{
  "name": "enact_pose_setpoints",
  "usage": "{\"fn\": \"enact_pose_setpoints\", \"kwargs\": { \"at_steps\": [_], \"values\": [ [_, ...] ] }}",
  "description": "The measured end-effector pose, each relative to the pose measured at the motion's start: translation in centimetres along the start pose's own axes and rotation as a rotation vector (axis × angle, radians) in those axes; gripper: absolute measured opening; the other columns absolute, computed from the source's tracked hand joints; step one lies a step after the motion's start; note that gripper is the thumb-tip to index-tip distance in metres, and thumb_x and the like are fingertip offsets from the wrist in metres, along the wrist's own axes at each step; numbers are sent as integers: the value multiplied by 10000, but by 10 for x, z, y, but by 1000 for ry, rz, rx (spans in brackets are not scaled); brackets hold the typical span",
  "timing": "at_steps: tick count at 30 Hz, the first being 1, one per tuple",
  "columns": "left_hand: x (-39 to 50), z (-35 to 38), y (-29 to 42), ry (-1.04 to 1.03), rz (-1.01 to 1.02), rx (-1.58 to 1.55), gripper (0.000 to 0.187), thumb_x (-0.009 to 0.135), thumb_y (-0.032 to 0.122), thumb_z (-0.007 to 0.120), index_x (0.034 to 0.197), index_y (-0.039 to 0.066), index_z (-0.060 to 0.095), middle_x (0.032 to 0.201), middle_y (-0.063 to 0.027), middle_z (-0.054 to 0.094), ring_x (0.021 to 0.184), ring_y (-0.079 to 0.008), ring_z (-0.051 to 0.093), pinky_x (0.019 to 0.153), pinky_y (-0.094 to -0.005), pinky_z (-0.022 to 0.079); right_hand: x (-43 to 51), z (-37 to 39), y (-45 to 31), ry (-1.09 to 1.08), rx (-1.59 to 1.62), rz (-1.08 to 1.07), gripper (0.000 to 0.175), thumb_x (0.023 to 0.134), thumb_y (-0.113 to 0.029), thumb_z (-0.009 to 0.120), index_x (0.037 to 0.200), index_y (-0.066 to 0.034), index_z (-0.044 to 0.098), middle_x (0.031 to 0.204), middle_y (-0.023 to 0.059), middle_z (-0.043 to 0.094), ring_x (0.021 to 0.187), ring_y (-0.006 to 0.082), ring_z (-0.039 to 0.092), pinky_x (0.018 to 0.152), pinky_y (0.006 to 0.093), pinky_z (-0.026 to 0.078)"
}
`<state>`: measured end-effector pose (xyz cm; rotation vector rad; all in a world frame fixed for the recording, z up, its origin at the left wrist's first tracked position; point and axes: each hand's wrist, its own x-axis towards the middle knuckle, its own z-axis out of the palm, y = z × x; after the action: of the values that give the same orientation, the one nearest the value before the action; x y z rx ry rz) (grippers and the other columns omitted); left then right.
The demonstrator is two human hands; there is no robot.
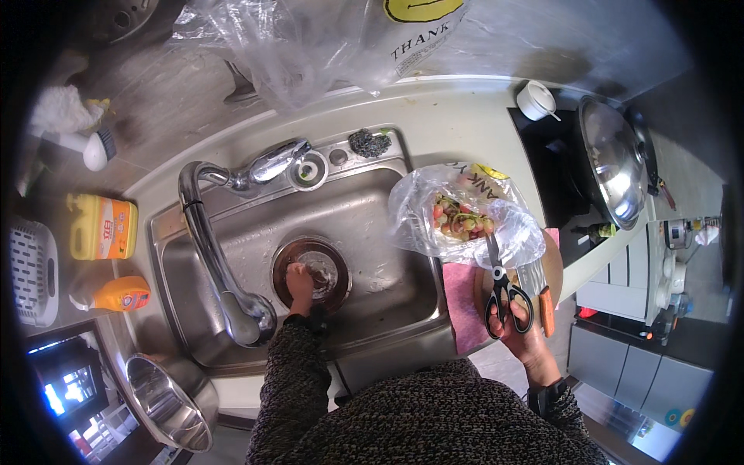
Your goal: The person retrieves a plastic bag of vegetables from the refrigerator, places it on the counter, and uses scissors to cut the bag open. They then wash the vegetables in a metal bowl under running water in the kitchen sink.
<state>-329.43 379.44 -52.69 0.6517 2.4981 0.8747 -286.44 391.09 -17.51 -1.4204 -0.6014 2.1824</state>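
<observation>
My right hand [517, 325] grips scissors with black and white handles [501, 290], their blades pointing at a clear plastic bag [407, 215] that holds grapes [462, 221]. The bag rests at the sink's right rim, partly over a round board [553, 256]. My left hand [299, 283] reaches down into a round brown bowl [340, 250] inside the stainless steel sink [378, 261]; whether it holds anything is hidden. An orange-handled knife [546, 311] lies on the board, right of the scissors, with a pink cloth [460, 302] beneath the board.
A chrome faucet [203, 232] arches over the sink's left part. Left stand a yellow jug [104, 226], an orange bottle [123, 293] and a steel basin [168, 401]. A lidded pan [613, 163] and white pot [536, 100] are on the right. A scouring pad [369, 143] sits behind the sink.
</observation>
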Motion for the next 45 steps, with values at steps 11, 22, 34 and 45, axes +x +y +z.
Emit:
{"fn": "enact_pose_setpoints", "kwargs": {
  "at_steps": [11,22,34,45],
  "values": [
    [-7,-8,41,-543,-290,-685,214,964,230,572,1051,52,654,701,-41,589,615,-141,580,542,-271,441,1,-9,3,-21,74,36,401,898,-404,628,1059,-38,593,880,33,619,737,149,553,654,258,434],
    [-28,-63,105,-608,-409,-1262,190,1012,232,507,1045,64,588,649,40,445,507,-67,390,470,-225,318,3,-10,3,-109,82,30,434,875,-429,651,1039,-32,593,842,12,585,721,140,539,644,252,427],
    [8,-15,-12,-243,171,-165,277,966,246,466,918,53,658,814,-98,652,803,-307,613,778,-400,468,1,-9,2,-69,92,12,403,880,-406,654,1052,-45,602,896,29,627,725,149,548,642,259,429],
    [-11,-19,59,-423,47,-409,232,841,111,698,1046,36,622,896,-95,687,792,-194,658,692,-312,506,2,-9,5,-18,89,29,437,894,-434,636,1014,-15,599,752,38,572,697,146,527,664,260,411]
  ]
}}
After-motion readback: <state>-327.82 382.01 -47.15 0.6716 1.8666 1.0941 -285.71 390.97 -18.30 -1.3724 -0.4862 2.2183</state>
